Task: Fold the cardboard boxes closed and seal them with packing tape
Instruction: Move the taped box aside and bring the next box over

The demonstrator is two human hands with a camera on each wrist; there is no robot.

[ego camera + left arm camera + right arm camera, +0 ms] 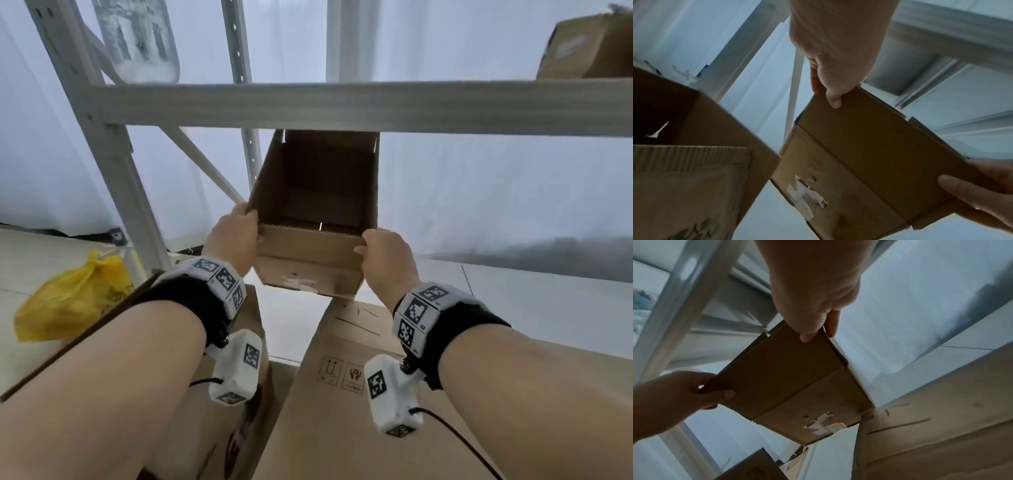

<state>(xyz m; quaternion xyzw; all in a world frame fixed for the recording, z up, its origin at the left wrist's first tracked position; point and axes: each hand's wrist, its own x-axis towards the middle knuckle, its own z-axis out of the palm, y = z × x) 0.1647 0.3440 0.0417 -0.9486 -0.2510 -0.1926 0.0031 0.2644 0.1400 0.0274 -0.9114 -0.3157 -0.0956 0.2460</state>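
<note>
In the head view a small brown cardboard box (315, 192) hangs in the air, its open top facing me and its flaps standing up. Torn white label scraps mark its near side. My left hand (245, 219) grips the near-left corner, thumb on the near flap. At the near-right corner my right hand (366, 243) grips the same flap. From below, the left wrist view shows the box (869, 154) with my left hand (830, 91) pinching its edge and my right hand (966, 183) opposite. The right wrist view shows the box (793, 378), my right hand (813, 332) and my left hand (715, 394). No tape is in view.
A grey metal shelf beam (342, 102) crosses just above the held box. Below it stand a large printed carton (342, 394) and an open carton (239, 342) on the left. A yellow plastic bag (72, 298) lies on the floor. Another box (589, 48) sits on the shelf, top right.
</note>
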